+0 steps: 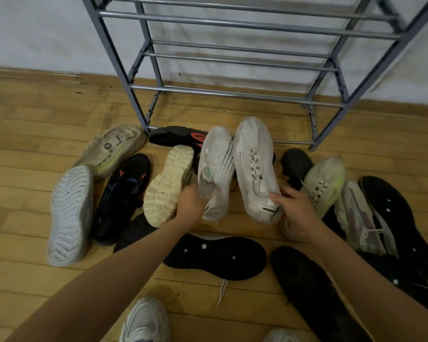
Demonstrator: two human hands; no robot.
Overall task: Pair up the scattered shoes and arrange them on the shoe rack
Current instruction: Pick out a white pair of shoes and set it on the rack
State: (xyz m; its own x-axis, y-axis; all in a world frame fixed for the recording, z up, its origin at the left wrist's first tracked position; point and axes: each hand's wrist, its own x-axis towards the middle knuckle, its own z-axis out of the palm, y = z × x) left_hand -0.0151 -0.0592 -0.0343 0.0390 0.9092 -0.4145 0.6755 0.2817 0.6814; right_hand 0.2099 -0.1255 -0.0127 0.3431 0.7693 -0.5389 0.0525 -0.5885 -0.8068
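Wooden floor [35, 134] meets a white wall, and the grey shoe rack [232, 93] stands against it with no shoes on its rails. The left hand [192, 206] grips the heel of the white shoe with dotted print [218, 164]. The right hand [298, 213] grips the heel of the white shoe with cut-out holes [253, 164]. Both shoes lie side by side, close together, above the scattered shoes. Their long axes run away from the person, toes toward the lowest rails straight ahead. I judge that both hands only need to push forward together.
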